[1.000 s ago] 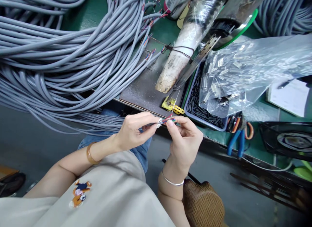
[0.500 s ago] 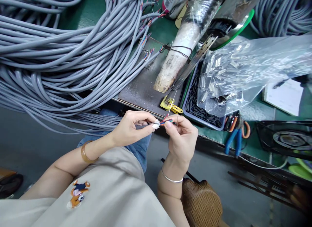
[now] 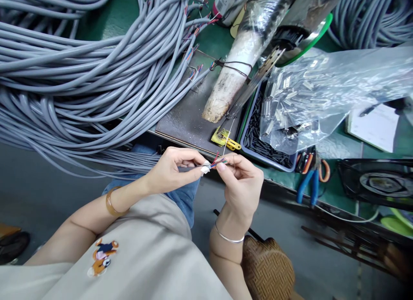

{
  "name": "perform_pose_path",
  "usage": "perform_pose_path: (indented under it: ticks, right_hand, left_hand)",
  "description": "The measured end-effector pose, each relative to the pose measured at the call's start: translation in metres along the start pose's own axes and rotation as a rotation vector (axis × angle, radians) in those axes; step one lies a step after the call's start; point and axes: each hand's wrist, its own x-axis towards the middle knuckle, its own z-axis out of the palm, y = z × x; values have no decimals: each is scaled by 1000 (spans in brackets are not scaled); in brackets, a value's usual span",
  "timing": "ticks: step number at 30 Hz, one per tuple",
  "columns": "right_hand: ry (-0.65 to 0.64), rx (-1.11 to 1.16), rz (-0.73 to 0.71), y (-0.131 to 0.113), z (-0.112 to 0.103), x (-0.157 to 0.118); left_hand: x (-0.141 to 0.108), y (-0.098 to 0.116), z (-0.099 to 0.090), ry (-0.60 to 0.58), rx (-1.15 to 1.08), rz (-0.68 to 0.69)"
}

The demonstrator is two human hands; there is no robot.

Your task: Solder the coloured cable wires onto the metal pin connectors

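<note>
Thumb and finger of my left hand (image 3: 177, 169) pinch the end of a grey cable, where a bit of white material (image 3: 205, 167) shows at the fingertips. From that end fan out thin coloured wires (image 3: 217, 163), red, blue and green among them. My right hand (image 3: 240, 175) is closed on these wires from the other side, thumb against forefinger. One red wire stands up between the hands, and a thin white strand (image 3: 228, 139) rises above them. Just beyond, at the bench edge, lies a yellow tool (image 3: 226, 139).
Many grey cables (image 3: 97, 72) cover the left of the bench. A tray of small black pieces (image 3: 264, 141), a plastic bag of metal parts (image 3: 300, 102) and blue-handled pliers (image 3: 309, 184) sit at the right. A wrapped white-tipped object (image 3: 229, 81) points toward the hands.
The red wire has come up away from the other wires between my hands. My right hand has shifted very slightly; both hands keep their pinch.
</note>
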Motion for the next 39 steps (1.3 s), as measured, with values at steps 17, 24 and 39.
perform_pose_path:
  ticks: [17,24,39]
  right_hand:
    - [102,-471,-369,-7,5,-10]
    - [146,-161,-134,4,19,-11]
    - [104,-60,-64,-1,16,-11]
  left_hand:
    - [4,-5,6,11,-184,-273]
    - [5,-2,5,51,-289,-255]
    - [7,3,14,104,-105,-19]
